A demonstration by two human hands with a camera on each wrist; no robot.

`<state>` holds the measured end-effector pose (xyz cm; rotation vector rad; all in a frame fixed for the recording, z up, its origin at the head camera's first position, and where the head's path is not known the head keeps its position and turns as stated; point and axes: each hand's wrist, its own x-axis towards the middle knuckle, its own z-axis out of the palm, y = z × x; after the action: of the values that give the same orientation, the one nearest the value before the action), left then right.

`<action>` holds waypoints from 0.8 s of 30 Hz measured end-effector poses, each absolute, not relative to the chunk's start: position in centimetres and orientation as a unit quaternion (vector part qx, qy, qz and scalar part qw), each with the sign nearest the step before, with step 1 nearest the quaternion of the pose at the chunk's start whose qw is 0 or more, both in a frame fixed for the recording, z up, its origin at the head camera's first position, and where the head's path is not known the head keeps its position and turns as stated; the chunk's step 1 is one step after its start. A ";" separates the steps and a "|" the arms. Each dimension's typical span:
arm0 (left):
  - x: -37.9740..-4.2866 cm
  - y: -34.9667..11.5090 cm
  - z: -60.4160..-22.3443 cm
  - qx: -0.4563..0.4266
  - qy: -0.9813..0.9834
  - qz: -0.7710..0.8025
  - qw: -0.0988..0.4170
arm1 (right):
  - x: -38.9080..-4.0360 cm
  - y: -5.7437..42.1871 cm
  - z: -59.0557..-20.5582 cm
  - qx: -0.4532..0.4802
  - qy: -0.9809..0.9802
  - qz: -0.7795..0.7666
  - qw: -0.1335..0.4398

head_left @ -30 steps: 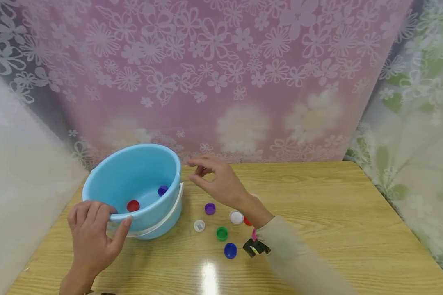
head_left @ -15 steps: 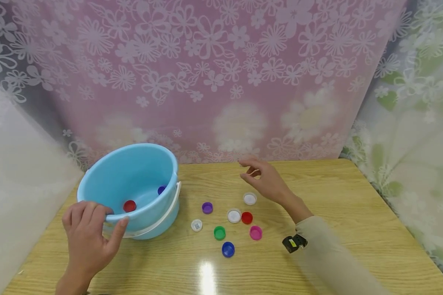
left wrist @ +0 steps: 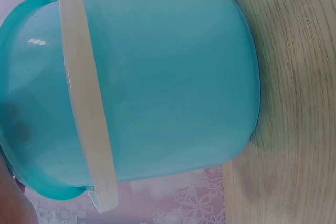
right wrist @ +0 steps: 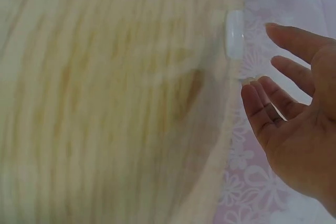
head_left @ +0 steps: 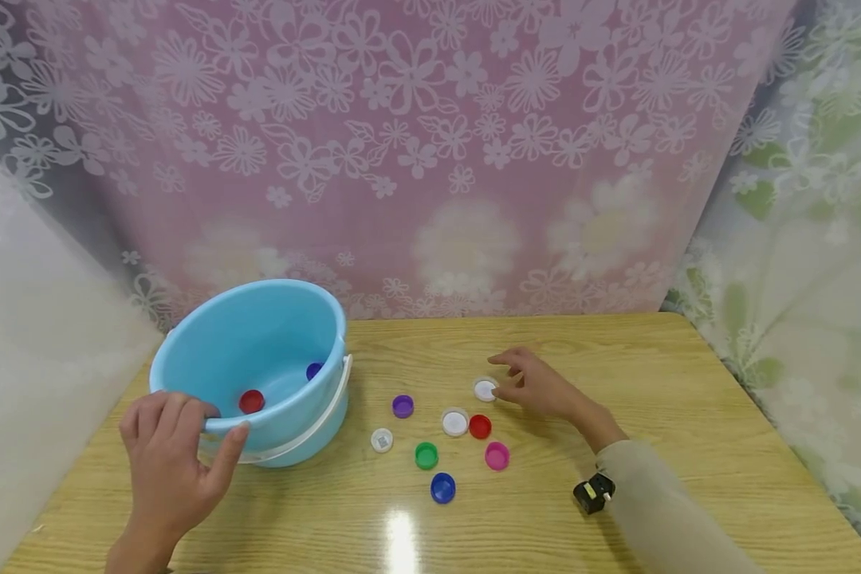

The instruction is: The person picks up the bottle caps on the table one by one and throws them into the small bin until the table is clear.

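Observation:
My left hand [head_left: 168, 462] grips the near rim of a light blue bucket [head_left: 287, 434], fingers hooked over the edge and thumb outside. Inside the bucket lie a red bottle cap [head_left: 251, 401] and a dark purple cap [head_left: 314, 371], the latter partly hidden by the rim. Over the table at the right, my right hand [head_left: 538, 388] hovers beside a white cap [head_left: 485, 389], thumb and fingers spread apart. In the right wrist view that hand [right wrist: 299, 114] holds nothing, its fingertips close to a white cap [right wrist: 234, 34]. Whether the thumb touches the cap, I cannot tell.
Between bucket and right hand lie several loose caps: purple [head_left: 402, 406], white [head_left: 455, 422], red [head_left: 480, 426], pink [head_left: 497, 456], green [head_left: 426, 455], blue [head_left: 442, 488] and a small white one [head_left: 382, 440]. A floral curtain [head_left: 430, 159] hangs behind the wooden table [head_left: 689, 446].
My right hand has moved right, away from the bucket, then lowered toward the far white cap. The left hand keeps its hold on the bucket's rim.

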<state>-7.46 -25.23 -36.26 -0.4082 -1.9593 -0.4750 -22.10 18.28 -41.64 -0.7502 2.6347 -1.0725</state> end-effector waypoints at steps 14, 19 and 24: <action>-7.7 -25.1 -36.0 -0.176 -0.812 -0.196 0.522 | -21.9 16.8 -42.8 -0.267 0.900 -0.326 0.114; -7.6 -25.3 -36.2 -0.172 -0.818 -0.195 0.513 | -22.0 16.5 -42.9 -0.246 0.908 -0.325 0.101; -7.5 -25.4 -36.4 -0.169 -0.822 -0.194 0.508 | -22.2 16.5 -42.9 -0.219 0.914 -0.326 0.105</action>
<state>-7.48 -25.43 -36.44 -0.4079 -1.9813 -0.4669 -22.20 16.51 -42.93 -0.6465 2.6934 -0.9612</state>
